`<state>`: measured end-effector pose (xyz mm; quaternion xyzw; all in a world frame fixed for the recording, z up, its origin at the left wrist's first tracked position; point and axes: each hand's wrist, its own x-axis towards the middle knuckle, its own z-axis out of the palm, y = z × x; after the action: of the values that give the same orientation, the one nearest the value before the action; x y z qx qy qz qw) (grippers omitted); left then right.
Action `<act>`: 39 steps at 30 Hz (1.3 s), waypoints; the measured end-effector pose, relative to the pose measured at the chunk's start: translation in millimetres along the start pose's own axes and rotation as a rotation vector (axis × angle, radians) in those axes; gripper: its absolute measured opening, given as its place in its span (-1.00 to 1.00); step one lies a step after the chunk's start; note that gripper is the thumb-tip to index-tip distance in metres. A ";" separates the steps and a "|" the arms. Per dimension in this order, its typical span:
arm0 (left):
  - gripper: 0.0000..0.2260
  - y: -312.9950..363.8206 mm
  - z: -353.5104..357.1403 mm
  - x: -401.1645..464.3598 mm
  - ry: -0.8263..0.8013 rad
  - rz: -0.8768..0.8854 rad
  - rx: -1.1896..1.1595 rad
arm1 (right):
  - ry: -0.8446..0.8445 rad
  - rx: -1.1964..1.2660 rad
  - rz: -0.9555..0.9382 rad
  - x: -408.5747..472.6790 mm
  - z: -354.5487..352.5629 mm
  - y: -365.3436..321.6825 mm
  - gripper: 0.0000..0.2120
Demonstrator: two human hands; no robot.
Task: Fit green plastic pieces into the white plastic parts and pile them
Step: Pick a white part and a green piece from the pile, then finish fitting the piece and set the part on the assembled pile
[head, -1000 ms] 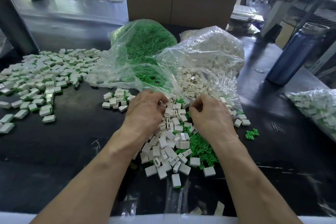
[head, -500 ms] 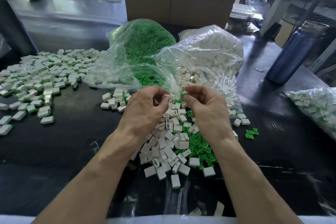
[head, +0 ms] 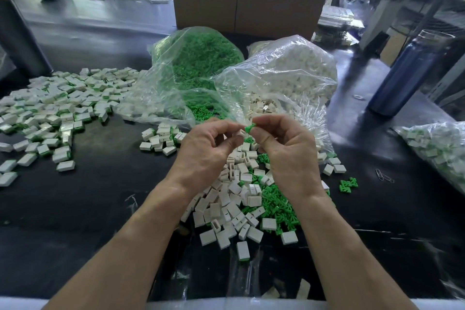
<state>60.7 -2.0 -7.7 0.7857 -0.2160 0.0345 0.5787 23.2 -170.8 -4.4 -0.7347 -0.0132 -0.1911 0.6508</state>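
There is a single view, from a wide-angle camera worn on the person's head. It looks forward and steeply down over both forearms onto a dark table (head: 75, 209). The left hand (head: 203, 151) and right hand (head: 289, 156) sit near the middle of the frame, close to the lens. Straight lines bend toward the edges, as wide lenses make them. The near table edge runs along the bottom of the frame. At the top the view reaches a cardboard box (head: 249, 7) and a blue bottle (head: 405, 75) at upper right, both further off.
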 end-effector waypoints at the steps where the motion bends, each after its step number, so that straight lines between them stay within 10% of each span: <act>1: -0.78 0.5 -0.3 -0.3 -0.003 0.004 0.004 | -0.007 -0.014 -0.001 -0.6 0.2 0.0 -0.85; 39: -0.90 8.0 6.3 -4.7 0.087 -0.088 -0.084 | 0.017 -0.103 -0.027 -4.0 5.4 3.9 -0.87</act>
<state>52.2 -8.3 -4.1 0.7672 -0.1575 0.0340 0.6208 21.9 -165.2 -9.8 -0.7653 -0.0074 -0.2065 0.6096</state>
